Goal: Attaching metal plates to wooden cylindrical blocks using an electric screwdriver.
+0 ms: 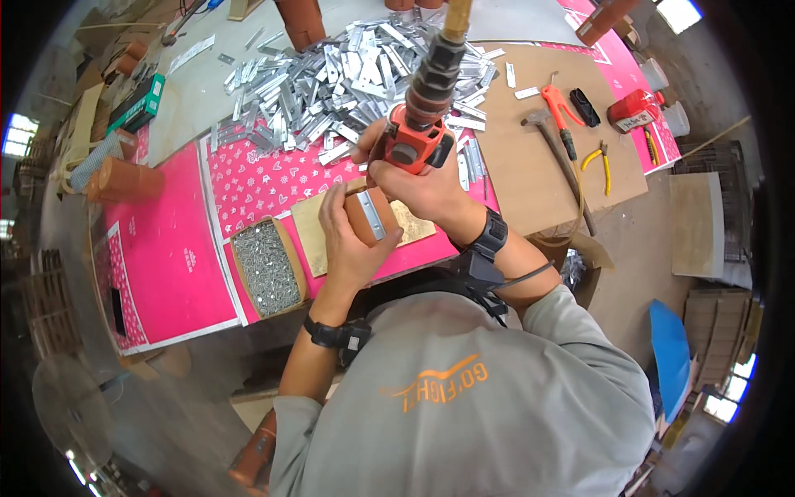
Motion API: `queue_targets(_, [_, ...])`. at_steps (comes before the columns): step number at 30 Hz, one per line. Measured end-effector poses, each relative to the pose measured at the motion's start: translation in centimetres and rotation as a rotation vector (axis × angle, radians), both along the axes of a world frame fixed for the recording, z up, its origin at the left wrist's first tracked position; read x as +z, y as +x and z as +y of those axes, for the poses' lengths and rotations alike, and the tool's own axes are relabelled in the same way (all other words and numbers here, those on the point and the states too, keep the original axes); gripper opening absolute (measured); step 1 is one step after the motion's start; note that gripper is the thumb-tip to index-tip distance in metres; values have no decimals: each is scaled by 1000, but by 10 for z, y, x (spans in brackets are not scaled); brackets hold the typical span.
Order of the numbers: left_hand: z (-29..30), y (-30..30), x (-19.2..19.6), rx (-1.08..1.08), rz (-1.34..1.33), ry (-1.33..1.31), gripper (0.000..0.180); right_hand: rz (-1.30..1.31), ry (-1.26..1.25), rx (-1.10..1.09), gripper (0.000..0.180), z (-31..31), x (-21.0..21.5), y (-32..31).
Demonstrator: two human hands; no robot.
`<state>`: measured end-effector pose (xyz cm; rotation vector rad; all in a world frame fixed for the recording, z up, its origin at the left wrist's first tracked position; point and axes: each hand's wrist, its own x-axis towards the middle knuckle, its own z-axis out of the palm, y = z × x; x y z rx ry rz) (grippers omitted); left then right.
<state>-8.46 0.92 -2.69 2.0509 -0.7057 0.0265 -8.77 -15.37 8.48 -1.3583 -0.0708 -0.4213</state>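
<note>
My left hand [352, 248] wraps round a brown block-like piece [355, 219], its thumb along the near right side. A silver metal strip with holes [369, 215] lies across the top of that piece. Underneath is a light wooden board [311, 240] at the table's front edge. Just above and to the right, my right hand [426, 186] is closed round a red-and-black power driver [410, 141], which stands upright with its upper end toward the far side. The driver's lower tip is hidden by my hand.
A carton of small screws [269, 269] sits left of the board. Beyond lies a heap of metal strips [356, 79]. On the right are a hammer [556, 153], yellow pliers [607, 170] and a red bottle [633, 112]. Brown cylinders [128, 180] stand at left.
</note>
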Motion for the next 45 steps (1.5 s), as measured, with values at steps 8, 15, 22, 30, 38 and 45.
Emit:
queue_targets(8, [4, 13, 63, -228, -33, 413, 97, 78, -28, -66, 28, -10, -55, -26])
queue_targets(15, [32, 20, 10, -220, 393, -151, 102, 84, -44, -88, 23, -8, -77, -30])
queue_targets(22, [39, 6, 15, -181, 330, -145, 105, 93, -99, -16, 20, -5, -94, -20])
queue_targets(30, [79, -19, 25, -147, 932, -971, 84, 110, -7, -12, 21, -19, -131, -26])
queue_targets(38, [139, -119, 42, 97, 891, -1380, 82, 62, -89, 110, 24, -17, -100, -16])
queue_targets(45, [168, -253, 30, 593, 585, -1481, 64, -17, -129, 184, 20, -23, -106, -5])
